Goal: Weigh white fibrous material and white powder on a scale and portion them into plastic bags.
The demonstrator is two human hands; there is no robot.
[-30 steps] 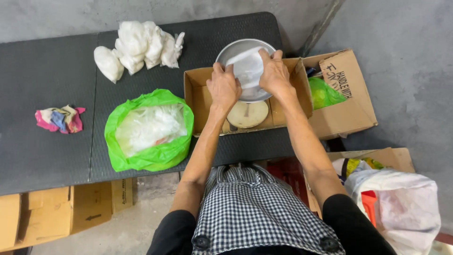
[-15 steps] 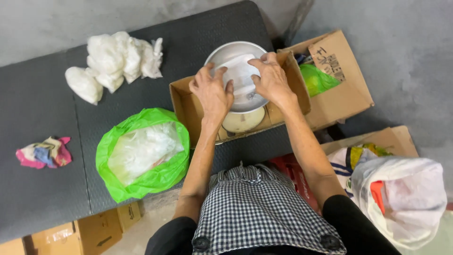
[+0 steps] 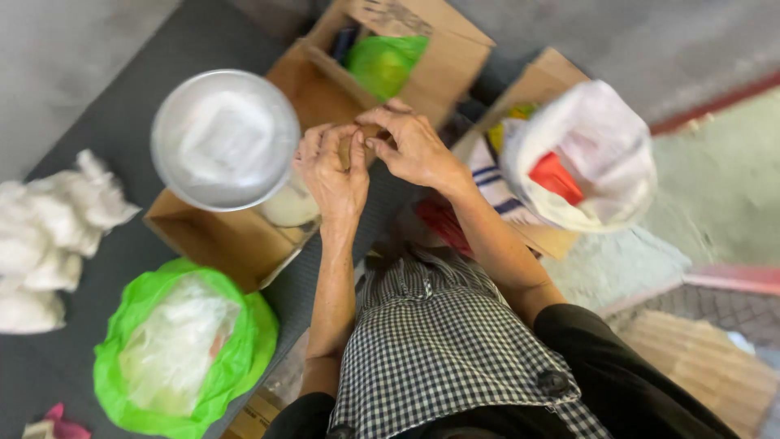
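My left hand and my right hand meet above the right wall of an open cardboard box. Their fingertips are pinched together and touch each other; whether something small sits between them is hidden. Just left of my left hand, a round metal bowl rests on top of the box, with a white plastic sheet or bag lying inside it. Under the bowl's edge, a pale round object shows inside the box.
A green plastic bag holding clear bags and a heap of white bags lie on the dark table. A second box holds a green bag. A white bag fills a floor box.
Both hands have left the white plastic in the bowl and come together to the bowl's right. The bowl stays on the box. The camera has swung right and closer.
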